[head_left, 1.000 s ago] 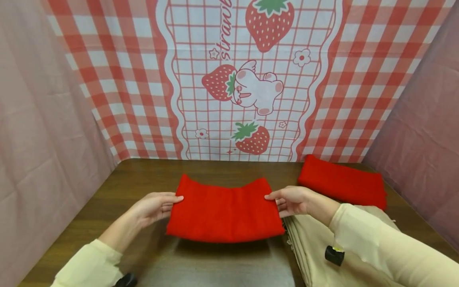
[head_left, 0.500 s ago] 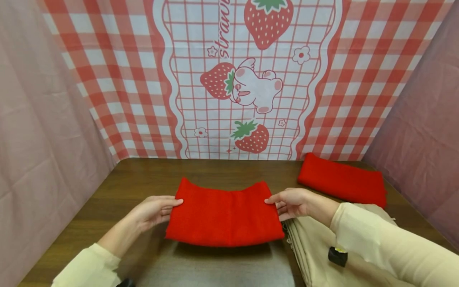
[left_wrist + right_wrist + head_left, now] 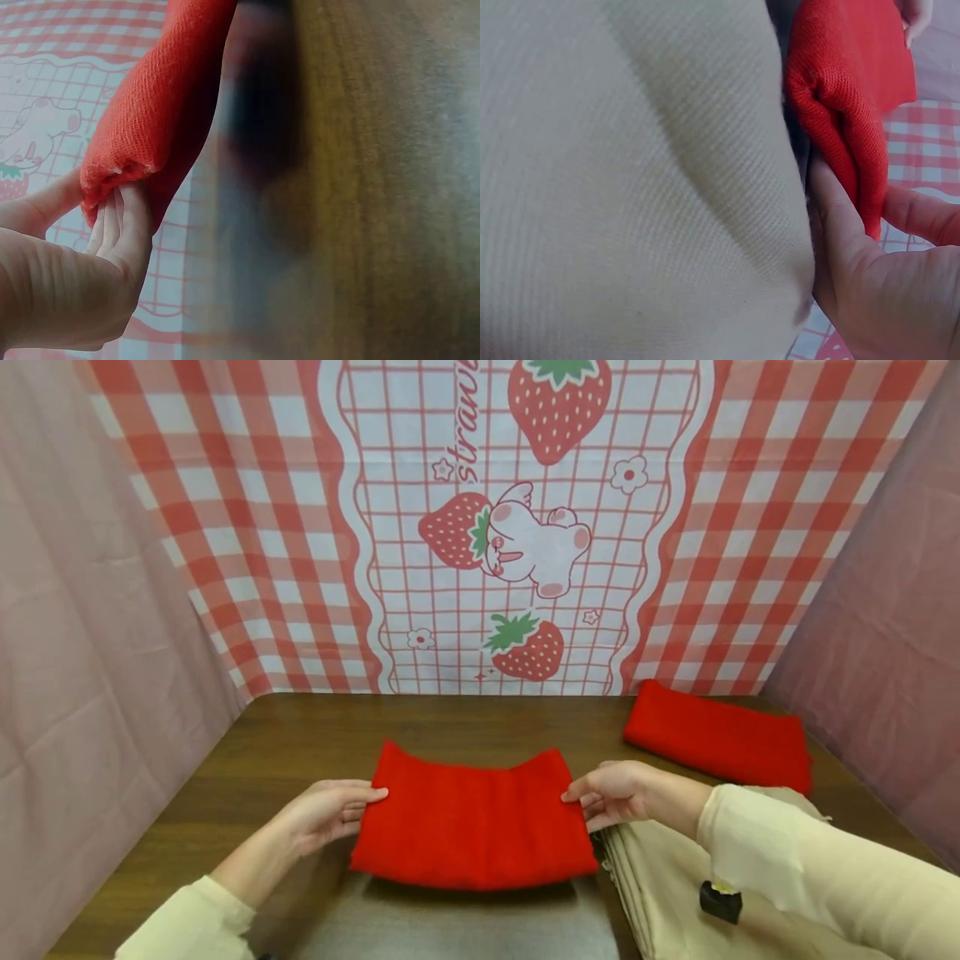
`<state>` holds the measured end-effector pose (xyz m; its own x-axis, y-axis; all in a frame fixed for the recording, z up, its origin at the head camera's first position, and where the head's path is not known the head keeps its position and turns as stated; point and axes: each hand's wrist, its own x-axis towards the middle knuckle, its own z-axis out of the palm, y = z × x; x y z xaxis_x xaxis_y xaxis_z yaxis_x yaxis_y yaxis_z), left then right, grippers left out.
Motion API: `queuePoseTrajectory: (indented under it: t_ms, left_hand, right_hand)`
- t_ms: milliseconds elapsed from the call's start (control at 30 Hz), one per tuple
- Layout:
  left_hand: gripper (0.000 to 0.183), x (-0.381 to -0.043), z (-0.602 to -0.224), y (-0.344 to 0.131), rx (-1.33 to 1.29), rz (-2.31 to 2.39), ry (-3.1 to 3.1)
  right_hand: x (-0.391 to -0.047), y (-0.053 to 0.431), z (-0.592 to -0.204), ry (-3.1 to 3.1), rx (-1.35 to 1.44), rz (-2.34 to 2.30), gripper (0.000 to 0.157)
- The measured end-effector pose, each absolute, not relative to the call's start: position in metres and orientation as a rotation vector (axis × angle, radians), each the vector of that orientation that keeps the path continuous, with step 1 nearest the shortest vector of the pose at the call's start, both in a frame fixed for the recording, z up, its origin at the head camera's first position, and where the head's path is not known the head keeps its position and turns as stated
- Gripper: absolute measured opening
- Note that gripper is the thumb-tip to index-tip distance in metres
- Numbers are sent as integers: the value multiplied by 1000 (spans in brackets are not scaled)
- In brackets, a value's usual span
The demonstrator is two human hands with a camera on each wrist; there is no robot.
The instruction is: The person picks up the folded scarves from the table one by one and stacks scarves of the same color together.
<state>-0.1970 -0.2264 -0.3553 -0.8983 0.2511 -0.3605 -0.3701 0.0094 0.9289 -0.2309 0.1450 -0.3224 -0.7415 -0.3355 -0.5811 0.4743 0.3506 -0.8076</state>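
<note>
A folded red knit cloth hangs between both hands, sagging in the middle close over the table. My left hand pinches its left edge, thumb on top and fingers underneath. On the opposite edge my right hand grips in the same way. The left wrist view shows the fingers tucked under the fold of the red cloth. Layered folds of the red cloth show beside the right thumb in the right wrist view.
Another folded red cloth lies at the back right of the wooden table. A beige folded cloth stack sits under the right forearm. Behind the table hangs a strawberry-print curtain, with pink drapes at the sides.
Both hands have lowered the red cloth slightly, bringing it a little nearer the front. The grip on each side is unchanged, and the other cloths stay put.
</note>
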Motion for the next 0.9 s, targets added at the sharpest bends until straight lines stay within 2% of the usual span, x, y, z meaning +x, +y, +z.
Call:
queuePoseTrajectory:
  t_ms: [200, 333, 433, 567, 733, 900]
  left_hand:
    - [56, -194, -366, -223, -120, 1915, 1872]
    - [54, -193, -369, -224, -122, 1913, 1872]
    - [57, -192, -371, -226, -120, 1906, 1887]
    - [54, -191, -374, -228, -117, 1903, 1886]
    - [42, -190, -377, -230, -129, 1851, 1924]
    - [42, -188, -380, -234, -181, 1779, 2046]
  right_hand:
    - [-227, 146, -327, 1911, 101, -1475, 19]
    - [-226, 146, -328, 1919, 91, -1471, 9]
    - [-226, 145, -329, 1933, 89, -1458, 9]
    - [-225, 144, -330, 1951, 88, -1440, 22]
    - [-224, 145, -335, 2007, 97, -1398, 31]
    - [-222, 148, -335, 2046, 85, -1341, 50]
